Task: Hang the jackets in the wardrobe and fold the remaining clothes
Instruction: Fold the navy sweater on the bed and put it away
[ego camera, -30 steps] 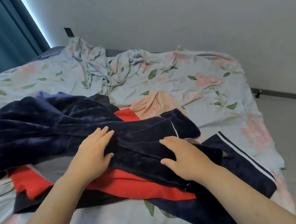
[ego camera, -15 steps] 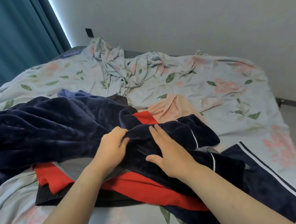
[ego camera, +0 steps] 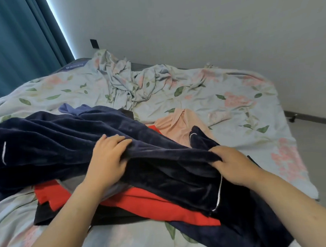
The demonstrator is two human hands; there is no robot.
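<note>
Floral bed (ego camera: 223, 93), clothes heaped; my left hand (ego camera: 108, 160) and right hand (ego camera: 234, 165) both clutch the navy jacket (ego camera: 65, 139) atop the pile. Plush, floppy, probably weighty — I'd grab it by the collar.

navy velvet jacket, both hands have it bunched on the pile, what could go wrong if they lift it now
1. The navy velvet jacket lies over the red garment, so lifting may drag that along.
2. The left hand and right hand grip mid-fabric folds, not shoulders, so it may come up twisted and awkward to hang.
</note>
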